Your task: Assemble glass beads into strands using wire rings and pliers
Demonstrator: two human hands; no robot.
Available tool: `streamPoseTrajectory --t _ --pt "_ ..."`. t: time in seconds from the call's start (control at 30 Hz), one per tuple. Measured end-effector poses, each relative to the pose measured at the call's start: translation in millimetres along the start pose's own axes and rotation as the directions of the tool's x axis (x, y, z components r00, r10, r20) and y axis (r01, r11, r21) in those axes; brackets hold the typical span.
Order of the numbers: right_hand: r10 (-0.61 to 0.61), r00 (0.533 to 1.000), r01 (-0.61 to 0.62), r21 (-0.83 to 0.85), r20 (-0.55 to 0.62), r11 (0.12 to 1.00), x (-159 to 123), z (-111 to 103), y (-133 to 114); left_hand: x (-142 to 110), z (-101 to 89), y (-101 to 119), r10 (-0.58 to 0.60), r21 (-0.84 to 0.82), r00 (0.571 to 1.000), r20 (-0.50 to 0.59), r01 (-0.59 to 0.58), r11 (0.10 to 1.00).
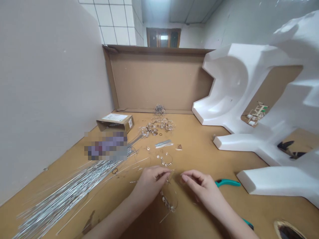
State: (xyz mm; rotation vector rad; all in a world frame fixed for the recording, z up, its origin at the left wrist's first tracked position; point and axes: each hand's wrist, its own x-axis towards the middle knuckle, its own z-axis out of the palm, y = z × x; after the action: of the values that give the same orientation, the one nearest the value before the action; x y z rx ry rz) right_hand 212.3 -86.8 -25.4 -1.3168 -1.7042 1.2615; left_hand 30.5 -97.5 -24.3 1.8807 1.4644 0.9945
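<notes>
My left hand (156,177) is closed, thumb and forefinger pinching the top of a thin wire loop. Glassy beads (164,200) hang on that loop just below the fingers. A short gap to the right, my right hand (199,184) has its thumb and forefinger pressed together; anything between them is too fine to make out. Under the right wrist lies a hand tool with teal handles (229,182), its middle hidden by the arm. Beyond the hands, a second beaded wire loop (165,162) rests on the tabletop.
A long bundle of silvery wires (72,192) spreads across the left. Piles of beaded loops (149,128) and a small bundle of short wires (163,143) lie farther back. An open cardboard box (116,122) stands back left. White foam packing (264,156) lines the right side.
</notes>
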Motion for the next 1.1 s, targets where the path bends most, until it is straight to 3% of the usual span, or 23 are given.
streamPoseTrajectory --t 0.1,0.2,0.3,0.43,0.6,0.77,0.93,1.1 --pt "-0.068 0.987 0.088 -0.138 0.147 0.986 -4 4 4 2 -0.4 -5 -0.139 -0.153 0.990 0.020 0.140 0.978" --pt "-0.067 0.965 0.142 -0.291 0.252 0.946 -8 9 11 4 0.1 -9 -0.210 -0.256 0.977 0.029 0.210 0.944" --pt "-0.088 0.967 0.179 -0.391 0.241 0.903 -9 14 17 6 1.0 -11 -0.239 -0.289 0.971 0.022 0.235 0.928" --pt "-0.125 0.967 0.204 -0.388 0.221 0.899 -6 15 21 7 0.1 -11 -0.242 -0.275 0.970 0.019 0.238 0.932" --pt "-0.205 0.977 0.212 -0.284 0.054 0.935 -2 12 18 7 -4.2 -12 -0.207 -0.179 0.978 0.022 0.208 0.962" --pt "-0.167 0.979 0.167 -0.013 -0.113 0.986 5 11 16 5 -3.7 -11 -0.127 -0.107 0.990 0.055 0.132 0.985" --pt "-0.078 0.989 0.106 0.236 -0.123 0.966 7 11 14 2 0.4 -9 -0.054 -0.066 0.994 0.097 0.061 0.996" --pt "-0.044 0.997 0.063 0.312 -0.067 0.948 6 13 14 0 1.1 -6 0.006 0.008 0.992 0.125 -0.007 1.000"
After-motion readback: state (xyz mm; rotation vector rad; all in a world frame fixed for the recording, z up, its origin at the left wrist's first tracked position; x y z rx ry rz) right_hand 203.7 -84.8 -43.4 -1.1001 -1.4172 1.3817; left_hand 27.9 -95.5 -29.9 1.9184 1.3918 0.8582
